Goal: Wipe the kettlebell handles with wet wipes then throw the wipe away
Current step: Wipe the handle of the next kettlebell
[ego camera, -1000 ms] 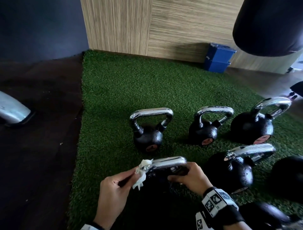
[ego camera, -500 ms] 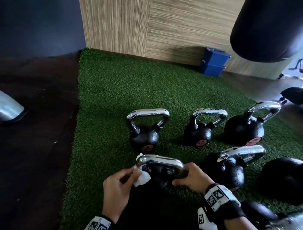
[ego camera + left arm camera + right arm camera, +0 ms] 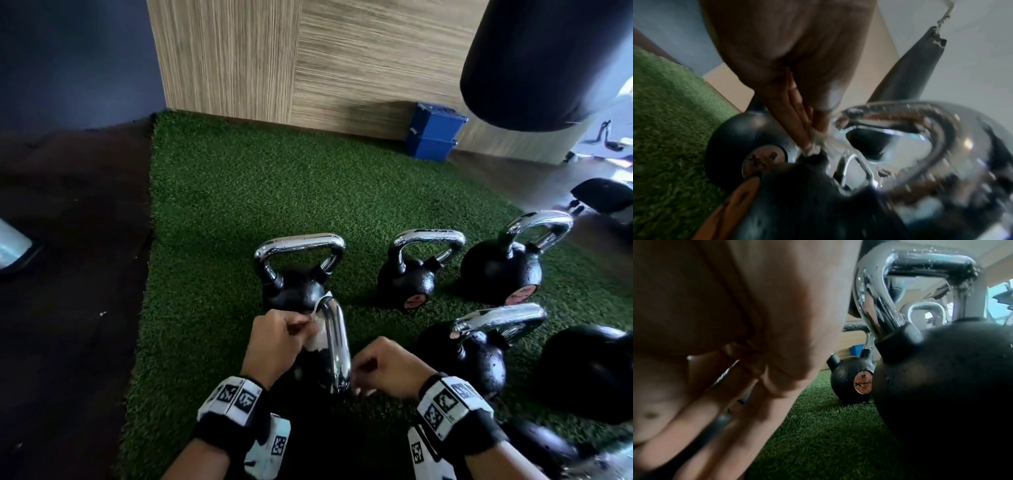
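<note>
Nearest kettlebell [image 3: 310, 368] on the green turf [image 3: 219, 212], its chrome handle [image 3: 337, 346] turned end-on to the head camera, running away from the person between the two hands; left hand [image 3: 274, 346] at the left side of the handle, its grip narrow, fingers [image 3: 797, 120] and thumb pinching the white wet wipe [image 3: 317, 337] against the chrome near the far bend; the left wrist view shows the wipe [image 3: 819, 140] bunched at the fingertips where the handle [image 3: 920, 129] meets the black body, though blurred; right hand [image 3: 387, 368] at the near end of the handle, fingers curled; the right wrist view shows its fingers [image 3: 725, 418] laid along a dark bar, so the grip appears closed on the handle, contact partly hidden.

Behind, three further kettlebells in a row on the turf: one [image 3: 296, 274] directly beyond the wiped one, a second [image 3: 411, 274] to its right, a third [image 3: 503, 267] further right; a fourth [image 3: 479, 349] just right of the right hand, its handle [image 3: 910, 288] beaded with droplets in the right wrist view; blue box [image 3: 433, 135] against the wood-panelled wall [image 3: 308, 61]; black punching bag [image 3: 548, 58] hanging at upper right; dark floor [image 3: 68, 274] left of the turf.
</note>
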